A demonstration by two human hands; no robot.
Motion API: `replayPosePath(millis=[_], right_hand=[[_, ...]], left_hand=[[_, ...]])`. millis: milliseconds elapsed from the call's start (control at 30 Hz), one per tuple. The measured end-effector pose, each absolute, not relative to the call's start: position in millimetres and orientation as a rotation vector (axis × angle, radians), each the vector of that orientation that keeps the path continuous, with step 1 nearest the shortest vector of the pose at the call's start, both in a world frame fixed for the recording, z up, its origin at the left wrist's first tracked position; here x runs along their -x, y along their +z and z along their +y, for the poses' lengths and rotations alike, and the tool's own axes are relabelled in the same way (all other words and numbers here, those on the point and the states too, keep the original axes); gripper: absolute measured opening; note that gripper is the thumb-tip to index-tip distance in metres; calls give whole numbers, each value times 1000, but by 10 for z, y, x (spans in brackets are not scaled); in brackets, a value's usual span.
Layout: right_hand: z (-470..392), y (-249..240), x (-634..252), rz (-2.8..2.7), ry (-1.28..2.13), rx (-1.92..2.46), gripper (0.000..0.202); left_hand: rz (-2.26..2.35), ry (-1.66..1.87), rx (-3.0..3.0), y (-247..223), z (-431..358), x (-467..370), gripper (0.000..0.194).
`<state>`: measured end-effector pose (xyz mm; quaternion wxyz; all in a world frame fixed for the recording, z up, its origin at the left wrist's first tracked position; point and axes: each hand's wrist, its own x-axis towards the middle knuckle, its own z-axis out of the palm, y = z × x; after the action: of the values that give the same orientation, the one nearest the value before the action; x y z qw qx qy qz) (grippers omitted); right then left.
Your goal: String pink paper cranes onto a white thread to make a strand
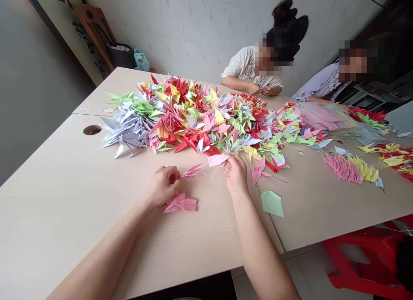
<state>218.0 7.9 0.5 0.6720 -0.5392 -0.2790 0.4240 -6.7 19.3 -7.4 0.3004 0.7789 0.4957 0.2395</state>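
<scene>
My left hand (167,184) is closed around a bunch of pink paper cranes, their thin pointed ends (192,171) sticking out to the right of the fist. Just below that hand, more pink folded paper (181,203) shows against the table; whether it joins the bunch is hidden. Between thumb and fingers, my right hand (236,173) pinches a light pink paper crane (218,160), with a pale thread (215,170) curling beneath it. A loose pink crane (258,170) with a dark thin wire or thread lies right of this hand. Closer to me is a green paper sheet (272,203).
A large heap of coloured paper cranes (193,115) spreads across the far table (80,197). To the right lie stacked pink cranes (343,169), yellow cranes (364,169) and plastic bags (335,119). Two people sit opposite, one with both hands (260,89) together. A red stool (361,265) stands lower right.
</scene>
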Motion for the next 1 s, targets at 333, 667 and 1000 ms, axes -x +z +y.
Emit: replayPosePath(millis=[333, 667, 1000], right_hand=[[28, 82, -2062, -745, 1062, 1142, 27], [7, 41, -2017, -834, 1195, 969, 21], [73, 6, -2114, -668, 1138, 1033, 19]], left_hand=[[1361, 484, -2183, -42, 123, 14, 52], [1632, 87, -2302, 177, 162, -281, 43], [1472, 198, -2182, 114, 296, -62, 27]])
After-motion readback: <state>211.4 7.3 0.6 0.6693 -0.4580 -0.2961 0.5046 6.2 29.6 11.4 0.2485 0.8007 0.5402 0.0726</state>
